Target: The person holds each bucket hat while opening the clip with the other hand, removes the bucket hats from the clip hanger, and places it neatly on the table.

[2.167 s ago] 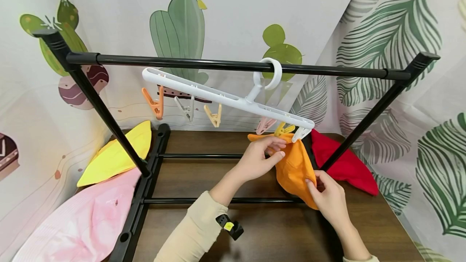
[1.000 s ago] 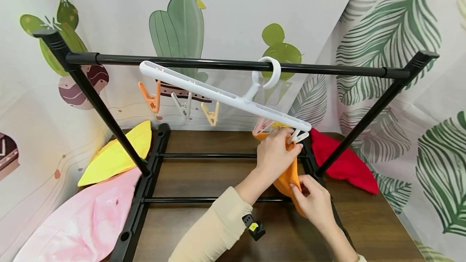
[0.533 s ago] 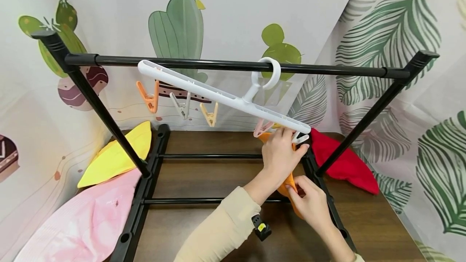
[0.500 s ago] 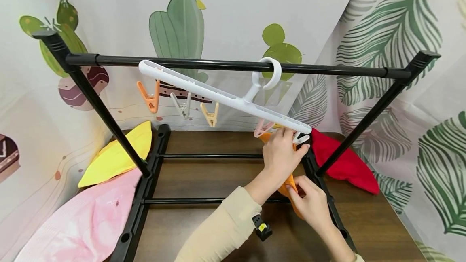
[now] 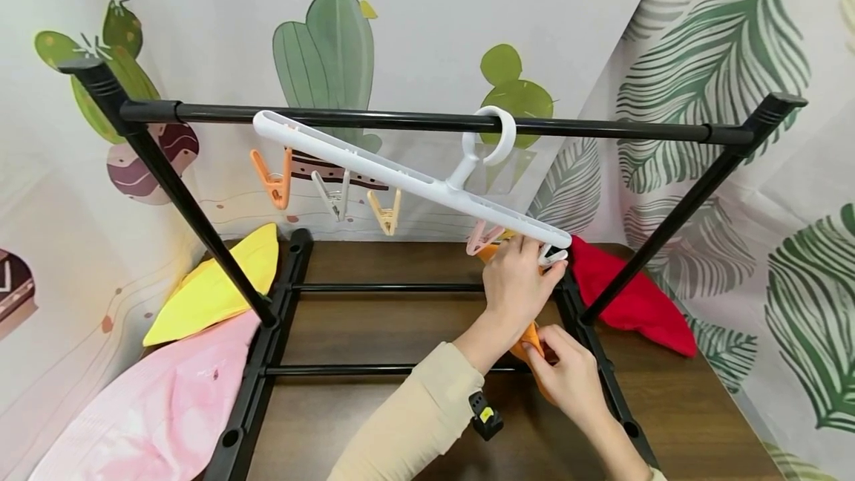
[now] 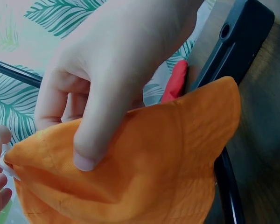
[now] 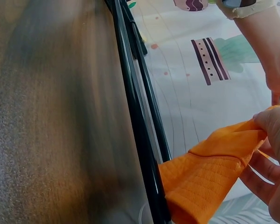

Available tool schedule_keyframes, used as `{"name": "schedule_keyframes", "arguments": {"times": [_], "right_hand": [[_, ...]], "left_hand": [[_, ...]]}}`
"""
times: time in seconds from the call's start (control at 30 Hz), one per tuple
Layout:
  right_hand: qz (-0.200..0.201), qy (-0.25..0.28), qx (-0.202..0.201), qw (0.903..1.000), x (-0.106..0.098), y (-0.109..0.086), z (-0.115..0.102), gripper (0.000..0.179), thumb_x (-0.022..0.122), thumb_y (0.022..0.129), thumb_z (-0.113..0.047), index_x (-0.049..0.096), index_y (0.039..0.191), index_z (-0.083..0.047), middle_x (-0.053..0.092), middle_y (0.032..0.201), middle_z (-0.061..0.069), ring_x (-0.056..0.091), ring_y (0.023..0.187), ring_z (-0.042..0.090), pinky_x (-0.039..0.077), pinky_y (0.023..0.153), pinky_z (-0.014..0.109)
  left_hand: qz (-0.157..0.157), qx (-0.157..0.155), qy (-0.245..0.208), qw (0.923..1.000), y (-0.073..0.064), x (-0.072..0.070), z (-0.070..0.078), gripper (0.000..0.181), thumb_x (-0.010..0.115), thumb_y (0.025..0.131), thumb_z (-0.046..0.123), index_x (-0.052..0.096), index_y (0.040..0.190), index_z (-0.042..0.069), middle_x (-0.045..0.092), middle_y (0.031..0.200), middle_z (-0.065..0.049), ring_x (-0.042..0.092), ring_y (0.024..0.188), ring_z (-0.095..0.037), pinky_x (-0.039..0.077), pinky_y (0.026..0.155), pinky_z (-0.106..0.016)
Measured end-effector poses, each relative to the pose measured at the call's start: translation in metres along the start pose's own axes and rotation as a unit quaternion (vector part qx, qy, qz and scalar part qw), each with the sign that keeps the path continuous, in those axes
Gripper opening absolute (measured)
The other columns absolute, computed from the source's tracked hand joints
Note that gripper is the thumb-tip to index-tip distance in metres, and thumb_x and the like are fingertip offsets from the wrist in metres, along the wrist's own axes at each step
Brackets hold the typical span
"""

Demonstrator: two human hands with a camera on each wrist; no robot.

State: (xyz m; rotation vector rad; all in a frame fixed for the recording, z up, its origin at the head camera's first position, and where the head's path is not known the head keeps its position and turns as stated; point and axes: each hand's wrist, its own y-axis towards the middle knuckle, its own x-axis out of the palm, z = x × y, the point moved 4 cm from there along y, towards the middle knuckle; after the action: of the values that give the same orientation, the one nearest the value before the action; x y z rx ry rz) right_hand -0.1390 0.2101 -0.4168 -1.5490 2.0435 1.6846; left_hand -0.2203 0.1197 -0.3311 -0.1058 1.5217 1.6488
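Observation:
An orange bucket hat [image 6: 144, 154] with a stitched brim hangs at the right end of a white clip hanger [image 5: 414, 180]. My right hand [image 5: 568, 373] pinches the hat lower down, its thumb flat on the cloth in the left wrist view; the right wrist view shows the stitched brim [image 7: 205, 184] drooping from that grip. Higher up, my left hand [image 5: 514, 280] is at the hat's top edge, its thumb close to a white clip [image 5: 553, 257]. Its fingertips are largely hidden, so I cannot tell what they grip. Beside it hangs a pink clip [image 5: 484, 236].
The hanger hooks over the bar [image 5: 394, 119] of a black rack and slopes down rightward. Orange [image 5: 272, 180], grey [image 5: 332, 195] and cream [image 5: 384, 212] clips hang at its left. Yellow [image 5: 214, 288] and pink [image 5: 154, 407] hats lie left, a red one [image 5: 631, 299] right.
My left hand has moved right and closer in at the clips, covering the yellow one. My right hand has shifted slightly left and down with the hat. The hanger's right end sits a little lower.

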Motion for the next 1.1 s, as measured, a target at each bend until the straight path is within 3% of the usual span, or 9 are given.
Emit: {"name": "schedule_keyframes", "arguments": {"times": [0.57, 0.87, 1.1], "right_hand": [[-0.007, 0.003, 0.004, 1.0, -0.0028, -0.0019, 0.0018, 0.02, 0.074, 0.07, -0.003, 0.061, 0.08, -0.015, 0.056, 0.076, -0.01, 0.051, 0.063, -0.001, 0.045, 0.057, 0.014], [-0.001, 0.008, -0.011, 0.9999, -0.0047, -0.0014, 0.0008, 0.022, 0.074, 0.068, 0.0, 0.061, 0.079, -0.013, 0.055, 0.074, -0.008, 0.048, 0.061, 0.0, 0.043, 0.056, 0.014], [-0.005, -0.003, -0.003, 1.0, -0.0078, -0.0015, 0.0024, 0.02, 0.076, 0.07, -0.004, 0.062, 0.08, -0.015, 0.055, 0.075, -0.01, 0.048, 0.059, 0.005, 0.04, 0.053, 0.016]], "left_hand": [[0.058, 0.027, -0.008, 0.9979, -0.0034, 0.0003, -0.0023, 0.029, 0.069, 0.074, 0.045, 0.058, 0.082, 0.019, 0.055, 0.069, 0.008, 0.055, 0.062, -0.007, 0.04, 0.046, -0.018], [0.103, 0.032, -0.035, 0.9936, -0.0018, 0.0002, -0.0015, 0.024, 0.072, 0.068, 0.036, 0.057, 0.076, 0.018, 0.052, 0.061, 0.008, 0.049, 0.051, -0.005, 0.035, 0.042, -0.016], [0.112, 0.022, -0.046, 0.9924, -0.0008, -0.0015, -0.0034, 0.019, 0.071, 0.068, 0.032, 0.057, 0.068, 0.019, 0.049, 0.058, 0.008, 0.047, 0.049, -0.006, 0.031, 0.04, -0.016]]}}
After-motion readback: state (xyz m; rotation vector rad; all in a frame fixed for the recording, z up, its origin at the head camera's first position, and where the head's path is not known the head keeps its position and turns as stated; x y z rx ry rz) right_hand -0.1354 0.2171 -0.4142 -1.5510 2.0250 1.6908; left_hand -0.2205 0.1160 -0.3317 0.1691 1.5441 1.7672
